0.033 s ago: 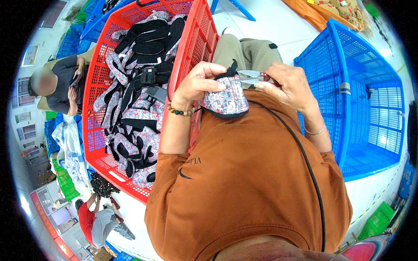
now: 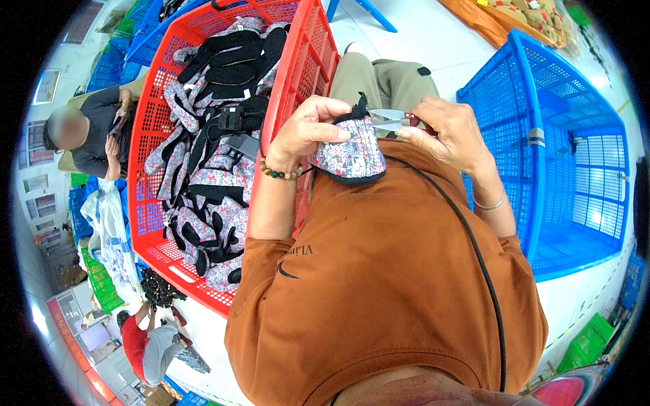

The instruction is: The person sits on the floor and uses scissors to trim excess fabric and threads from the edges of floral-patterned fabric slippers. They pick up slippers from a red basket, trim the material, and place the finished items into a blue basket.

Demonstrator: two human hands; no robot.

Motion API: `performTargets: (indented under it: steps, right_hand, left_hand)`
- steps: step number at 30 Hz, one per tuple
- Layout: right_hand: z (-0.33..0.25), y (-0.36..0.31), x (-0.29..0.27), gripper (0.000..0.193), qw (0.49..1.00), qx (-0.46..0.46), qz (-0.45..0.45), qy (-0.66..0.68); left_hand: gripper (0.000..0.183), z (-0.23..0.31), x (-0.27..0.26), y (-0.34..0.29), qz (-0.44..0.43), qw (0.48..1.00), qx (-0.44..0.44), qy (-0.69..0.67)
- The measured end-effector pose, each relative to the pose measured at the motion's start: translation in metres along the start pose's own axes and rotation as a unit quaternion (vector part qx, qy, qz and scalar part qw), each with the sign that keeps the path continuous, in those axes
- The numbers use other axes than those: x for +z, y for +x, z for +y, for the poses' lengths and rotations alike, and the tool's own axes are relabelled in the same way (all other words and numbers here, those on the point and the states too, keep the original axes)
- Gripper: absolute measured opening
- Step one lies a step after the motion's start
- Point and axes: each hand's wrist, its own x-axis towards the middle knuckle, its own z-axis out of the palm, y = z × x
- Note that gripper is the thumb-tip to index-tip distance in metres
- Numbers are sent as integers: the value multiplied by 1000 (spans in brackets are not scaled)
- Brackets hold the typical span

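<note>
My left hand (image 2: 308,132) is closed on a floral fabric slipper (image 2: 355,152) with black edging, its thumb pressed on the patterned side. A black tuft of fabric (image 2: 360,105) sticks up from the slipper's top. In my right hand (image 2: 447,132) is a pair of small scissors (image 2: 387,114) with dark red handles, fingers wrapped round them. Their two silver blades are parted and point left at the slipper's upper edge; whether they touch it I cannot tell. Both hands are in front of my body, above my lap.
At my left stands a red plastic crate (image 2: 298,81) heaped with floral and black slippers (image 2: 217,186). A dark device (image 2: 233,120) lies on the heap. At right is a blue crate (image 2: 535,135). A black cable (image 2: 467,230) crosses my shirt. Two other people (image 2: 101,132) are at left.
Almost nothing differs. The slipper and its black tuft have shifted very slightly in my left hand; the scissors look the same.
</note>
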Motion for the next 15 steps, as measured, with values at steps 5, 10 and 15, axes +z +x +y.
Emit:
performTargets:
  steps: [5,10,15]
  right_hand:
    - [3,1,5,26,999,-38,-3,34]
    - [1,3,8,26,999,-42,4,31]
    - [6,0,3,28,999,-50,2,-10]
  left_hand:
    - [38,0,5,5,-16,1000,-18,-11]
    - [29,0,12,9,-39,999,-11,-18]
    - [28,2,16,8,-26,999,-27,-24]
